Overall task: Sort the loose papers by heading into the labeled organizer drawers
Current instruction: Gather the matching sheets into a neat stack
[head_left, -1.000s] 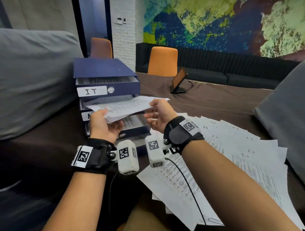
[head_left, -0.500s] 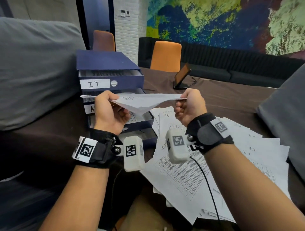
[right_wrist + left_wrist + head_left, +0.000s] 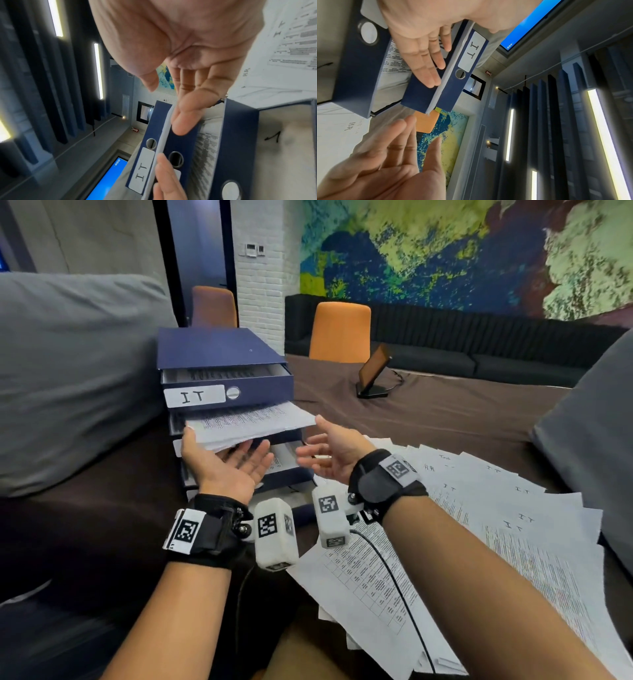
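Your flat, palm-up left hand (image 3: 227,465) supports the papers (image 3: 250,422) level for the second drawer (image 3: 287,436), while your right hand (image 3: 330,453) hovers open beside them.

left hand (image 3: 227,463) palm-up under paper stack (image 3: 250,422) lying on second drawer below IT drawer (image 3: 227,390) | right hand (image 3: 334,453) was open just beside stack's right edge | loose papers (image 3: 479,525) were fanned on tabletop (image 3: 445,412)
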The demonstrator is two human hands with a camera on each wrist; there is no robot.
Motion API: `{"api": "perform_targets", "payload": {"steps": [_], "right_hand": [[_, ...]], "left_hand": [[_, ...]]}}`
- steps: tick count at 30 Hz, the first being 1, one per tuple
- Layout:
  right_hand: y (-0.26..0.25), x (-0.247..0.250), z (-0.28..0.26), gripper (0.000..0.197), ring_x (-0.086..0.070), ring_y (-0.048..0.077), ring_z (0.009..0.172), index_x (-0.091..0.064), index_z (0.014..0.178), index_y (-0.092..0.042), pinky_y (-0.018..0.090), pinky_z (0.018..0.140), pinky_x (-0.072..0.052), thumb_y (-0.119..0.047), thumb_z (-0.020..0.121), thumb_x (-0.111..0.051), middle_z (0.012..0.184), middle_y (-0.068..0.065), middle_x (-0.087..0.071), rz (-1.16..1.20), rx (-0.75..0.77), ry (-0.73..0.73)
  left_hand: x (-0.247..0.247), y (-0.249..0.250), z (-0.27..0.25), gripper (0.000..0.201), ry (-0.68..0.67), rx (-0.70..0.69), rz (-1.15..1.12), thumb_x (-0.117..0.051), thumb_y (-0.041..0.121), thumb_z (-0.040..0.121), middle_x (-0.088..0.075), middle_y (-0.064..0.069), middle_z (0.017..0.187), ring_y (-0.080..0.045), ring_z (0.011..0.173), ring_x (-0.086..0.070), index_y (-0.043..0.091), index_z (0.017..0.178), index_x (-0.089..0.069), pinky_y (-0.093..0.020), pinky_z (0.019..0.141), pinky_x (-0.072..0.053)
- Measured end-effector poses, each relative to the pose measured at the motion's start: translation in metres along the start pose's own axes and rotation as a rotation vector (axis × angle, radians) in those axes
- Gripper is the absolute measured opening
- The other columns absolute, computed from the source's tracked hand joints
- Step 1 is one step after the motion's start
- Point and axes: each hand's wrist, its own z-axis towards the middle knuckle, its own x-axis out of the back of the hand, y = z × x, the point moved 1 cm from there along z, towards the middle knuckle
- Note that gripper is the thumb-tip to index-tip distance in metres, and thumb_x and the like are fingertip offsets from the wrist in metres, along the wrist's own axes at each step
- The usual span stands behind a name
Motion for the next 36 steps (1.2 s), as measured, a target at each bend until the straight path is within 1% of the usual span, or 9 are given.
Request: {"api": "perform_targets", "payload": {"steps": [3,8,15,20,22,25,28,31,36], "right_hand": [[0.005,0.002,0.002,0.044,-0.069,0.019,0.058,-0.058,0.106,-0.009,0.021,0.049,-0.045,-0.051,0.100,-0.047,0.070,0.005,-0.072,-0.123,0.008,-0.002],[0.013,0.012,0.000,0.035,-0.062,0.014,0.054,-0.063,0.108,-0.012,0.022,0.050,-0.044,-0.044,0.099,-0.051,0.075,0.003,-0.070,-0.301,0.078,0.036],[0.027,0.039,-0.018,0.029,-0.061,0.018,0.059,-0.066,0.103,-0.011,0.020,0.048,-0.045,-0.038,0.098,-0.056,0.077,0.007,-0.069,-0.324,0.161,0.068],[0.055,0.103,-0.040,0.031,-0.063,0.019,0.062,-0.067,0.106,-0.006,0.023,0.050,-0.049,-0.035,0.097,-0.060,0.081,0.008,-0.069,-0.225,0.105,0.226],[0.067,0.134,-0.051,0.029,-0.064,0.020,0.067,-0.067,0.104,-0.005,0.026,0.053,-0.052,-0.032,0.096,-0.062,0.087,0.008,-0.069,-0.129,0.031,0.324],[0.083,0.181,-0.070,0.023,-0.064,0.022,0.080,-0.067,0.101,-0.006,0.032,0.065,-0.056,-0.028,0.095,-0.065,0.093,0.008,-0.067,-0.033,-0.021,0.487],[0.100,0.235,-0.091,0.023,-0.061,0.024,0.091,-0.067,0.103,-0.006,0.037,0.076,-0.052,-0.027,0.094,-0.066,0.102,0.012,-0.066,-0.028,-0.016,0.686],[0.119,0.275,-0.117,0.035,-0.060,0.032,0.110,-0.067,0.115,-0.004,0.042,0.095,-0.047,-0.033,0.096,-0.060,0.123,0.019,-0.065,-0.286,-0.050,0.853],[0.162,0.287,-0.136,0.073,-0.049,0.031,0.131,-0.051,0.140,-0.013,0.047,0.110,-0.038,-0.048,0.081,-0.076,0.145,0.010,-0.050,-0.569,-0.200,0.770]], "left_hand": [[0.004,-0.004,0.006,0.062,0.031,0.028,0.005,-0.042,0.064,0.093,-0.062,-0.012,0.115,-0.035,0.097,-0.069,0.010,0.122,-0.051,-0.045,0.086,-0.055],[0.002,-0.013,0.010,0.028,-0.056,0.053,0.191,-0.051,0.040,0.097,-0.067,-0.005,0.095,-0.026,0.088,-0.069,0.014,0.092,-0.061,-0.037,0.083,-0.053],[0.003,-0.027,0.016,0.023,-0.138,-0.035,0.399,-0.049,0.032,0.101,-0.071,-0.005,0.104,-0.025,0.094,-0.070,0.015,0.099,-0.065,-0.037,0.083,-0.054],[-0.003,-0.078,0.005,0.023,-0.225,0.130,0.515,-0.050,0.031,0.100,-0.072,-0.008,0.101,-0.025,0.085,-0.071,0.012,0.099,-0.064,-0.034,0.074,-0.056],[-0.002,-0.109,0.000,0.026,-0.306,0.228,0.600,-0.051,0.032,0.100,-0.073,-0.009,0.106,-0.025,0.088,-0.072,0.011,0.106,-0.064,-0.037,0.080,-0.055],[0.006,-0.149,-0.008,0.035,-0.384,0.362,0.732,-0.054,0.034,0.100,-0.074,-0.008,0.115,-0.026,0.099,-0.071,0.008,0.119,-0.066,-0.040,0.092,-0.053],[0.017,-0.169,-0.011,0.039,-0.381,0.493,0.764,-0.064,0.037,0.093,-0.073,-0.008,0.116,-0.027,0.103,-0.069,0.012,0.123,-0.065,-0.040,0.087,-0.052],[0.027,-0.179,-0.011,0.045,-0.370,0.591,0.785,-0.066,0.043,0.089,-0.068,-0.011,0.124,-0.027,0.114,-0.065,0.014,0.123,-0.064,-0.045,0.097,-0.049],[0.035,-0.186,-0.012,0.043,-0.371,0.547,0.803,-0.066,0.038,0.092,-0.065,-0.013,0.127,-0.027,0.117,-0.064,0.012,0.126,-0.063,-0.047,0.105,-0.048]]}}
